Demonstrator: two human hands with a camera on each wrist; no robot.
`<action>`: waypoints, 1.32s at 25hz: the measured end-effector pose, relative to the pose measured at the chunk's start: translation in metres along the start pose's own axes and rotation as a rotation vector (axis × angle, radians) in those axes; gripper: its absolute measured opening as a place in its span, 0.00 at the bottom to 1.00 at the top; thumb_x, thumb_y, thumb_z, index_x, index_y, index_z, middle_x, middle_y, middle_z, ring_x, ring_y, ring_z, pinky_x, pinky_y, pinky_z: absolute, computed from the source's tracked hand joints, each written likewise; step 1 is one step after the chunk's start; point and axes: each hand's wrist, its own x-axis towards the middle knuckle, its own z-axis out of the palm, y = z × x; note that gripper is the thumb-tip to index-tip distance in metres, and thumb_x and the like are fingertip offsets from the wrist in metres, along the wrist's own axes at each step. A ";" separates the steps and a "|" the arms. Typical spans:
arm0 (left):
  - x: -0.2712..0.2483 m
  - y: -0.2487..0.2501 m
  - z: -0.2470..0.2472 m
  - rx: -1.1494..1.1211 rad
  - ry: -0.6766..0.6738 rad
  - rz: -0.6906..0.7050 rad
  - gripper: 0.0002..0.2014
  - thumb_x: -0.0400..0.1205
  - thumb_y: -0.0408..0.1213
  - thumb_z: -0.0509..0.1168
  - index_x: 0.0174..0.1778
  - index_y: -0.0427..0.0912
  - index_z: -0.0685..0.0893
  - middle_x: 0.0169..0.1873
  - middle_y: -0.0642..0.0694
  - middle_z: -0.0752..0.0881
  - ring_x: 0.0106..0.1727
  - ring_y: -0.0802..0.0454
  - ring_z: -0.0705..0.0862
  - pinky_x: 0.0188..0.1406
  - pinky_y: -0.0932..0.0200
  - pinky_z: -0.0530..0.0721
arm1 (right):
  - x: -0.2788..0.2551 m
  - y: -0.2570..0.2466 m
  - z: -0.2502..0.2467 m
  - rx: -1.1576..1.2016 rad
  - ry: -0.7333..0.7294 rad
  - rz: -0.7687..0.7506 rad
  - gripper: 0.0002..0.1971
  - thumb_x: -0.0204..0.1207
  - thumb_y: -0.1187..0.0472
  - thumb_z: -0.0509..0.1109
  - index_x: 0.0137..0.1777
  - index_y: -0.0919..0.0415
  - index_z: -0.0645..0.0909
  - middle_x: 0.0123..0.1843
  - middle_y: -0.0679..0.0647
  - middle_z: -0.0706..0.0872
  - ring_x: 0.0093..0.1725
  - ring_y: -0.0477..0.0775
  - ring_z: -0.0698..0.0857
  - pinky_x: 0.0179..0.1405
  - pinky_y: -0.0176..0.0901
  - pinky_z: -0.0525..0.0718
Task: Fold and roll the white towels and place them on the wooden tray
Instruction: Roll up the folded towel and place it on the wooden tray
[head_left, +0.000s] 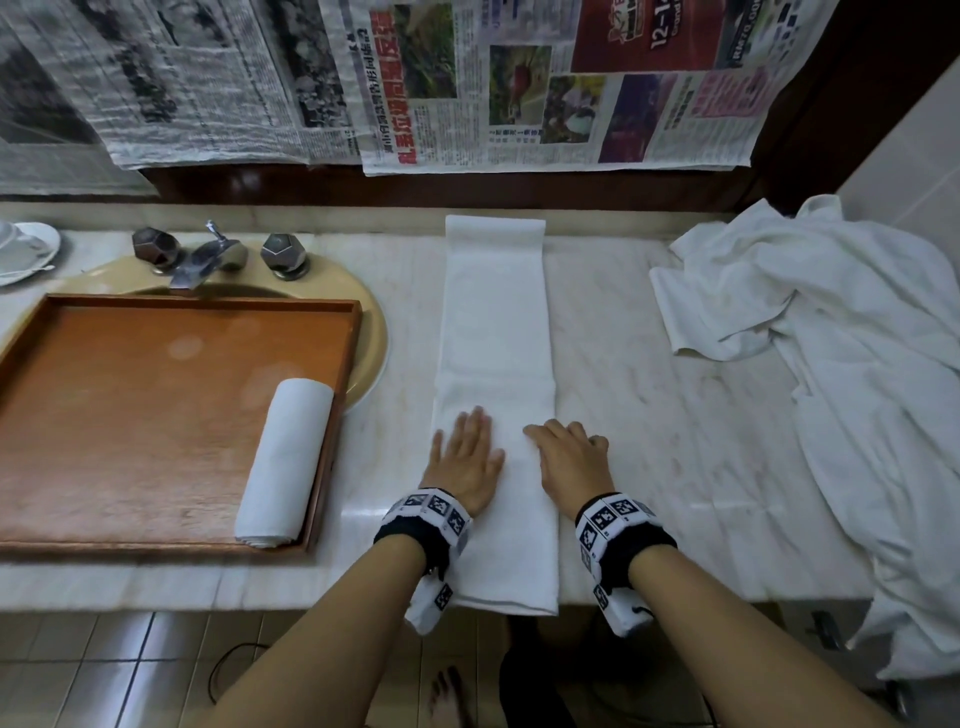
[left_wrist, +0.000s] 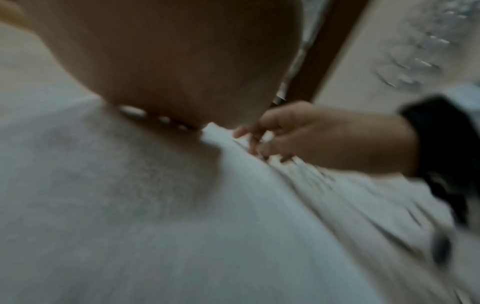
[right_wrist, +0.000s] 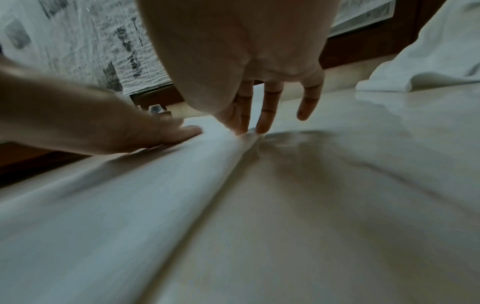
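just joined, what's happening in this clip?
A person is smoothing a folded towel strip laid lengthwise on the marble counter. The left hand presses flat on it; the right hand rests at its right edge. One rolled towel already lies in the wooden tray. More crumpled towels wait at the right.

- Folded towel (head_left: 496, 332): plain white.
- Rolled towel (head_left: 284, 462): white, on an orange-brown wooden tray (head_left: 156, 410).
- Desk (head_left: 675, 415): pale cream marble with faint veins.
- Sink (head_left: 371, 332): beige, with grey metal taps (head_left: 208, 254).
- Wristbands (head_left: 621, 525): black, bearing black-and-white square markers.
- Newspaper (head_left: 545, 83): red, green and grey print.
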 end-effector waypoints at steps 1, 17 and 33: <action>0.005 -0.002 -0.005 -0.079 0.074 -0.188 0.31 0.89 0.53 0.37 0.84 0.44 0.33 0.82 0.50 0.28 0.83 0.52 0.29 0.81 0.40 0.31 | 0.008 0.000 -0.003 -0.011 -0.037 0.014 0.22 0.85 0.62 0.57 0.78 0.47 0.67 0.66 0.46 0.79 0.64 0.56 0.75 0.57 0.54 0.68; 0.069 0.030 -0.032 0.057 0.051 0.129 0.30 0.90 0.51 0.37 0.84 0.43 0.35 0.83 0.49 0.32 0.83 0.54 0.32 0.83 0.45 0.33 | 0.060 0.016 -0.025 -0.017 -0.283 -0.041 0.39 0.80 0.47 0.66 0.85 0.57 0.50 0.87 0.48 0.38 0.85 0.46 0.40 0.79 0.73 0.34; 0.110 -0.002 -0.079 0.415 -0.029 -0.040 0.30 0.90 0.44 0.43 0.85 0.44 0.35 0.84 0.50 0.33 0.85 0.51 0.34 0.82 0.40 0.35 | 0.119 0.005 -0.039 -0.118 -0.372 0.053 0.35 0.87 0.47 0.47 0.85 0.61 0.35 0.86 0.51 0.31 0.84 0.49 0.33 0.77 0.77 0.35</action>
